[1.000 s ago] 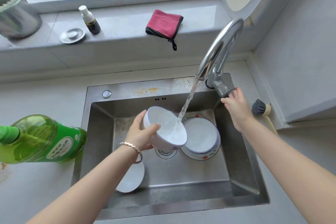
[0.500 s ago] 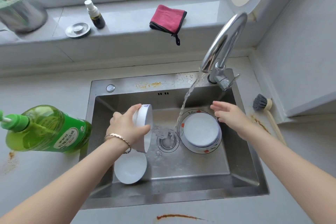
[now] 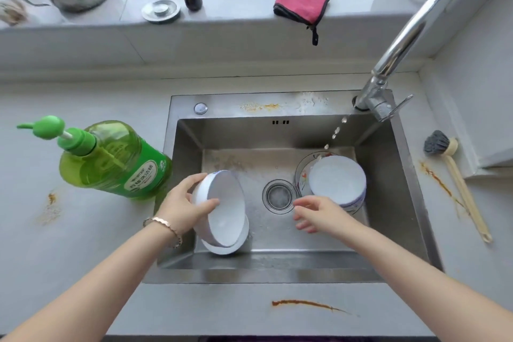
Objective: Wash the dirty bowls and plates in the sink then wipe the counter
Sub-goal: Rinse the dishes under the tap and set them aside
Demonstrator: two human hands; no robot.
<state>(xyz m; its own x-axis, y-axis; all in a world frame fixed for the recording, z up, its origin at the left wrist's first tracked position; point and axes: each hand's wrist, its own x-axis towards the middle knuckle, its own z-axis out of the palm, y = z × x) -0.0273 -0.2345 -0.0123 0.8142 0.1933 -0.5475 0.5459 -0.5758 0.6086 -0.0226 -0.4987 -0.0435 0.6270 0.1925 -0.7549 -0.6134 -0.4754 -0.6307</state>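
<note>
Water from the shiny bent tap (image 3: 402, 41) has shrunk to drops (image 3: 336, 130), and our right hand (image 3: 316, 214) has slid to the middle of the grey steel sink (image 3: 249, 275), fingers loosely spread, holding nothing. Bare floor lies open around the sink's round drain (image 3: 279, 196). Our left hand (image 3: 183, 203) grips a tilted round white bowl (image 3: 226, 211) at the sink's left side. Left of the sink, the green soap bottle (image 3: 111, 158) has a label (image 3: 143, 179) too blurry to read.

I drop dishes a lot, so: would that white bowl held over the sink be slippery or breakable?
Probably slippery: the bowl looks smooth and glossy, and the sink is wet. Likely stiff and breakable: it looks like glazed ceramic. The left hand grips it tilted, thumb over the rim.
</note>
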